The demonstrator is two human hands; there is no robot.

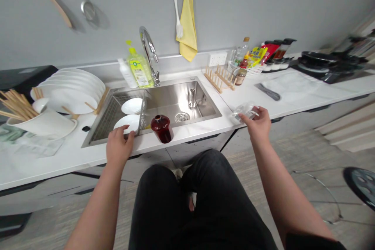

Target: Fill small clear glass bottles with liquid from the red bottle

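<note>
My left hand rests at the front rim of the steel sink, its fingers apart and nothing in it. Just beyond its fingers, a white bowl sits in the wire basket, with another white bowl behind. A dark red glass bottle with an open neck stands on the counter edge, right of that hand and apart from it. Over the counter right of the sink, my right hand pinches a crumpled clear plastic bag; whether anything is inside cannot be made out.
A chrome faucet rises behind the sink beside a yellow-green soap bottle. White plates and a chopstick holder stand left. Rightward are a wooden rack, a seasoning basket, a grey folded cloth-like item and a stove.
</note>
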